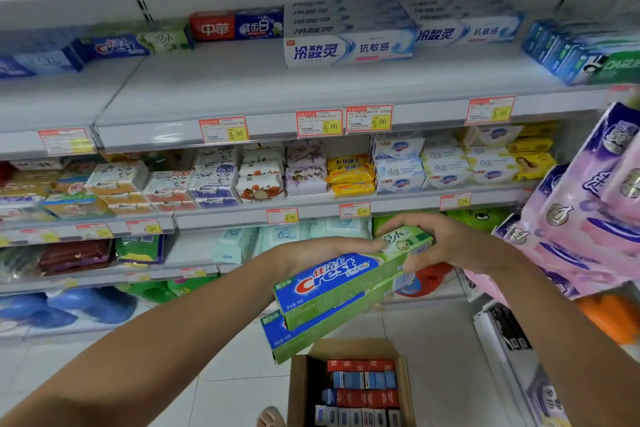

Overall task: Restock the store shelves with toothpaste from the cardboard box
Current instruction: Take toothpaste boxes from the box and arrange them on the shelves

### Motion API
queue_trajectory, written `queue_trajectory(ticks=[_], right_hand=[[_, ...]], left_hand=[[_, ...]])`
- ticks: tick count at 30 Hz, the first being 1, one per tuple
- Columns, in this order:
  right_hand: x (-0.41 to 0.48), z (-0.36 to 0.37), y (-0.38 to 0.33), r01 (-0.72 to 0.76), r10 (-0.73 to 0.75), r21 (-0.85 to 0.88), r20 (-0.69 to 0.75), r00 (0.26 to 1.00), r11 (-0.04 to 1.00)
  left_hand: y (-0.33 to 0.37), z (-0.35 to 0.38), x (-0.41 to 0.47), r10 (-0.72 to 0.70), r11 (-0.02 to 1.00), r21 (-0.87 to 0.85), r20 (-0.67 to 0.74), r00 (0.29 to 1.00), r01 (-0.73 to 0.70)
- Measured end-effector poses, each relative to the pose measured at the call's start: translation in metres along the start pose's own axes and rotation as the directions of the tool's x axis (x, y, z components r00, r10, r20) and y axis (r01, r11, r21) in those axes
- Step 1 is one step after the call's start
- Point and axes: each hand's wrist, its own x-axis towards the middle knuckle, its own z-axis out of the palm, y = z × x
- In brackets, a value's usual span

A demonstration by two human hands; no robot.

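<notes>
Floor, nearest: cardboard box (298, 392) open, still packed with small cartons standing on end in red, blue and white rows. Above it, held in the air in front of the lower shelves: stack of green-and-blue Crest cartons (332, 282), at least two, tilted with the far end higher. Right hand (450, 243) grips that far end, fingers curled over the top, thumb on the near side face. Left hand (329, 248) lies along the stack's far long edge, fingers together and fairly straight; thumb hidden behind the cartons, so grip versus steadying cannot be told. Step, as judged: carry from box to shelf, placement not yet begun. Beyond, a soap shelf (242, 215), then the toothpaste shelf (242, 90) with a bare front. Matching shelved Crest (121, 45) sits at its back left, beside a red-and-blue carton. The next move likely calls for a lift up and leftward, levelling the stack and sliding it in front of that Crest.
</notes>
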Motion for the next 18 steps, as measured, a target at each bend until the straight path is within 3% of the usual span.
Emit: queue_trajectory(ticks=[3, 7, 10, 14, 18], right_hand=[[-0.001, 0.000, -0.017, 0.008, -0.008, 0.002, -0.014, 1.000, 1.000], [0.014, 0.002, -0.037, -0.153, 0.156, 0.336, 0.017, 0.988, 0.930], [0.030, 0.009, -0.055, -0.228, 0.251, 0.458, 0.012, 0.968, 0.859], [0.043, 0.018, -0.071, -0.230, 0.274, 0.599, 0.019, 0.962, 0.767], [0.045, 0.011, -0.087, -0.173, 0.253, 0.629, -0.040, 0.967, 0.758]], left_hand=[[0.010, 0.001, -0.009, -0.020, 0.996, 0.087, -0.005, 1.000, 0.021], [0.035, -0.002, -0.029, 0.078, 0.978, 0.202, -0.139, 0.987, -0.049], [0.050, -0.007, -0.048, 0.115, 0.975, 0.210, -0.208, 0.971, -0.070], [0.054, -0.015, -0.068, 0.134, 0.988, 0.113, -0.251, 0.959, -0.108], [0.039, -0.027, -0.102, 0.118, 0.967, -0.182, -0.310, 0.943, -0.181]])
